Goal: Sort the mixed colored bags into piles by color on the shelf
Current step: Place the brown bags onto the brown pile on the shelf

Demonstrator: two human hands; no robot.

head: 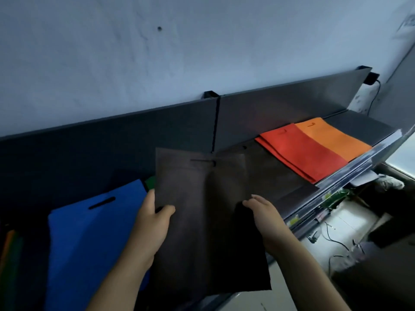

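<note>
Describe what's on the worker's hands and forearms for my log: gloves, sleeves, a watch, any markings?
Nothing is worn as far as the head view shows. The left hand and right hand are bare, with no gloves, rings or watch visible. Both forearms are uncovered down to the frame's bottom edge, so no sleeve shows. No markings or bands can be made out in the dim light.

Dark shelf (359, 129) w/ red bags (301, 153), orange bag (332, 138), blue bag (89, 232).

— What's around the pale wall (202, 52)?
— A small dark hole (159, 28) high on it. A black plug (372, 77) with a hanging cable at its right end; tangled wires (332, 234) far below that.
</note>
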